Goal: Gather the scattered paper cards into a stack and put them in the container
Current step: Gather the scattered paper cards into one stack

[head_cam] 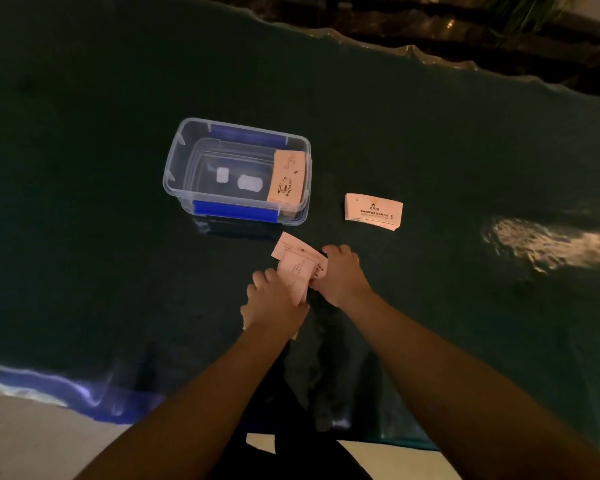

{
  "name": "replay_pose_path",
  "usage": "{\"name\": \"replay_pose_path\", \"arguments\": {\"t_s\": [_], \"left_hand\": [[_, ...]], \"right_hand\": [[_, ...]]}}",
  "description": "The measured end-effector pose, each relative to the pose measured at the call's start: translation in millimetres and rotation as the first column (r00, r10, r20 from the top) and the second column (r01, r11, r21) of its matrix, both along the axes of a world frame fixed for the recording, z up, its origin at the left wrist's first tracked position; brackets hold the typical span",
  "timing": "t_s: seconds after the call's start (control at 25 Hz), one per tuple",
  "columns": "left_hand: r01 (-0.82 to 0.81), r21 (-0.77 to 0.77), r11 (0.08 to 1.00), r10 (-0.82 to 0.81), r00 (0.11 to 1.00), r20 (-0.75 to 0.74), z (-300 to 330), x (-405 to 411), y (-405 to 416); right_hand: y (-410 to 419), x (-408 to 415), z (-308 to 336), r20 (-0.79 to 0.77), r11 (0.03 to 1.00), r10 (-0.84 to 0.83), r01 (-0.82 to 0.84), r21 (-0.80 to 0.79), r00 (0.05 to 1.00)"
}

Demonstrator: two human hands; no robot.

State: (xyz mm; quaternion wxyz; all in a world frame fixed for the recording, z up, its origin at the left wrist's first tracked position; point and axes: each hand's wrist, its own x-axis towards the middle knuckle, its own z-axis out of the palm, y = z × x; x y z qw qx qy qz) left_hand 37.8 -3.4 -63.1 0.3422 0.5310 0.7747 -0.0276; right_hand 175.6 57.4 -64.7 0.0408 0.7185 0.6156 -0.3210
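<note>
- Two bare forearms reach forward over a dark green table cover [84, 237], the hands meeting near its middle
- The left hand [272, 301] is curled around the near end of a loose bunch of pale pink paper cards [297, 268], fingers wrapped over their left edge
- The right hand [340, 271] pinches the same bunch from its right side, thumb and fingers closed on the cards' edge; the cards fan out unevenly between the two hands and jut away from the person
- Further off and to the right, a neat stack of cards [373, 212] lies flat on the cover, well apart from both hands
- Beyond the held bunch stands a clear plastic container [174, 168] with blue clips, lid off
- Inside it, one more stack of cards [287, 178] leans against the right-hand wall
</note>
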Motion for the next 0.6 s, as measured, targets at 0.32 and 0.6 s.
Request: {"name": "replay_pose_path", "arguments": {"t_s": [0.32, 0.6], "left_hand": [[0.097, 0.006, 0.995, -0.096, 0.988, -0.117, -2, 5, 2], [0.087, -0.083, 0.993, -0.089, 0.996, -0.017, 8, 4, 7]], "right_hand": [[-3, 13, -1, -0.062, 0.967, -0.237, 0.229, -0.111, 0.970], [-44, 39, 17, -0.277, 0.804, -0.594, 0.570, -0.168, 0.755]]}}
